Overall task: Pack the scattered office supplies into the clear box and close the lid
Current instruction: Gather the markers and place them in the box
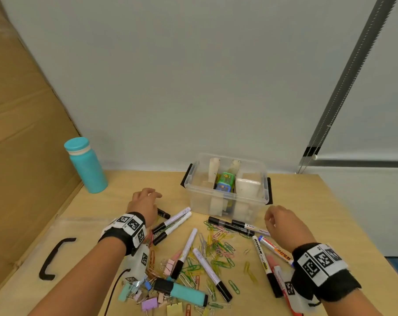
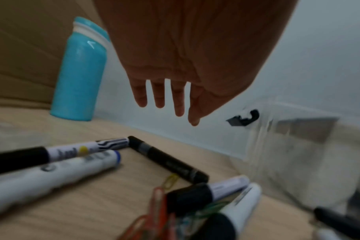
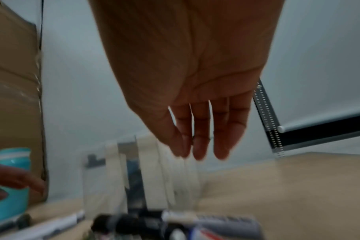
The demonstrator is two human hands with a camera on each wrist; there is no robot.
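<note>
The clear box (image 1: 226, 202) with black latches stands open at the back of the table, with white dividers and a green-blue item inside. Its lid (image 1: 74, 224) lies flat at the left with a black handle (image 1: 54, 258). Markers (image 1: 173, 221), coloured paper clips (image 1: 218, 247), binder clips (image 1: 147, 302) and a teal highlighter (image 1: 182, 291) are scattered in front. My left hand (image 1: 145, 201) hovers empty, fingers straight, above a black marker (image 2: 166, 160). My right hand (image 1: 282, 222) hangs empty with relaxed fingers over the markers (image 1: 236, 225) in front of the box.
A teal bottle (image 1: 86, 165) stands at the back left beside a cardboard sheet (image 1: 22, 133). A white wall runs behind the table. A blind's bead chain (image 1: 344, 87) hangs at the right. Bare wood (image 1: 330, 213) lies right of the box.
</note>
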